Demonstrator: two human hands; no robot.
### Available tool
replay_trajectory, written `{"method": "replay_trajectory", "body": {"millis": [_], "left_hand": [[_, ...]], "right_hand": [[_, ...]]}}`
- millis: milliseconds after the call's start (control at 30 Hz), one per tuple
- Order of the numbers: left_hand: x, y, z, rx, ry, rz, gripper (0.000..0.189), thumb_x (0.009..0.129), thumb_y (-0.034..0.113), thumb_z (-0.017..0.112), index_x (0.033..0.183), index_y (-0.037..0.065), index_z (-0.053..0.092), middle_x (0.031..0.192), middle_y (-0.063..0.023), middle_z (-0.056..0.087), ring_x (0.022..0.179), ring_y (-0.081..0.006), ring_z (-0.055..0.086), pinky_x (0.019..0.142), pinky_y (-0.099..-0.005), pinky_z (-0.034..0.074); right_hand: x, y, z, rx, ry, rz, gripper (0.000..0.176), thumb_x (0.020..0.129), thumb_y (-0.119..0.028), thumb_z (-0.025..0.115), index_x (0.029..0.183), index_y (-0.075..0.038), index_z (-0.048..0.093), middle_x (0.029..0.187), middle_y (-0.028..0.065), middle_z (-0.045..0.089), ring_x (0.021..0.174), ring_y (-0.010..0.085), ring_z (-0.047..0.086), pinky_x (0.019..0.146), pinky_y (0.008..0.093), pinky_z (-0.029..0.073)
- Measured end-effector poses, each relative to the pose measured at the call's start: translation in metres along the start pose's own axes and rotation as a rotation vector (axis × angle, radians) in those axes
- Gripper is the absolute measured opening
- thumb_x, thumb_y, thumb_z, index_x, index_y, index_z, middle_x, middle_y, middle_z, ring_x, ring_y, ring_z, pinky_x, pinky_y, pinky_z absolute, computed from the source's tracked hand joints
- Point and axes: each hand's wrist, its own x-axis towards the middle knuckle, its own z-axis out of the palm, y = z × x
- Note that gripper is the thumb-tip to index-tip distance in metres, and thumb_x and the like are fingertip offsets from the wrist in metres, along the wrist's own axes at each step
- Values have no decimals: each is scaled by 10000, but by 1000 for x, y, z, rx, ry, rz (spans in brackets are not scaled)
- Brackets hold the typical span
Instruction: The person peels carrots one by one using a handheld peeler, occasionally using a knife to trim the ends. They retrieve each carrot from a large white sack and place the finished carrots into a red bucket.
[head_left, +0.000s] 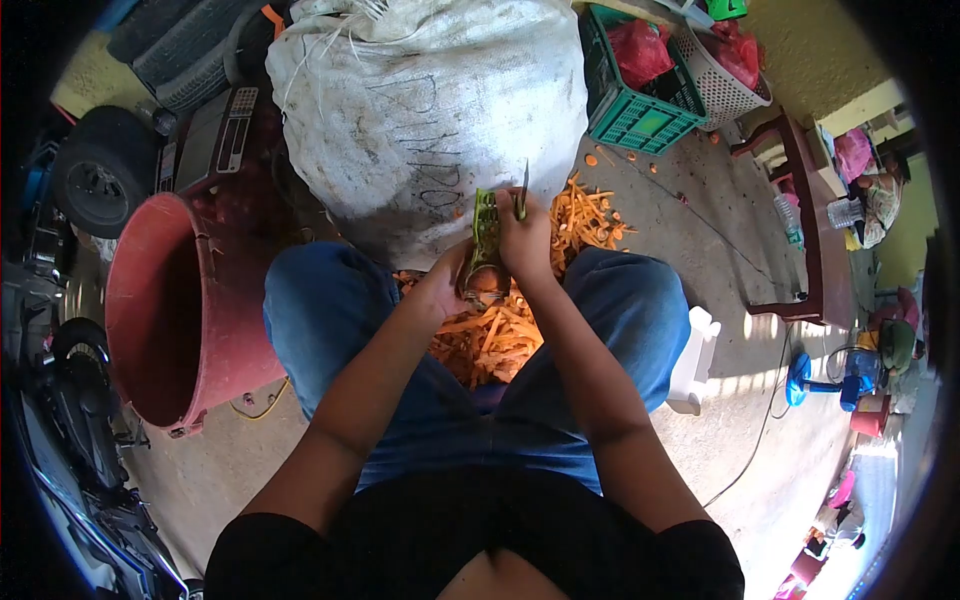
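Between my knees, my left hand (452,283) is wrapped round the lower side of a dark green, ridged item (486,235), whose exact kind I cannot make out. My right hand (526,236) is closed on a knife (525,178) with its thin blade pointing up, and touches the green item's right side. Below both hands lies a heap of orange peelings or strips (489,345). More orange strips (588,217) and round slices lie on the floor beyond my right knee.
A big white sack (430,110) stands in front of me. At the left is a red barrel (205,310). A green crate (643,115) and white basket (755,92) stand front right. A wooden bench (830,270), blue fan (800,380) and white container (693,365) are at the right.
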Motion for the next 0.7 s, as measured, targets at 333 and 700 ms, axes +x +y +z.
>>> {"method": "replay_trajectory", "body": {"millis": [333,700], "left_hand": [[-30,-2,19,83,-101,-137,370,834,329,398,961,-8,482,860,-127,556,697,-187,573,607,-320,491],[-54,18,47,293,178,-120,388,784,300,504,991,-26,470,852,-136,551,728,-200,561,595,-307,475]], "right_hand": [[54,20,-55,-339,586,37,270,801,-228,469,707,19,523,570,189,527,535,317,526,486,376,390],[69,19,-101,-152,855,168,262,818,-212,461,745,33,519,611,116,545,509,203,490,489,333,374]]}}
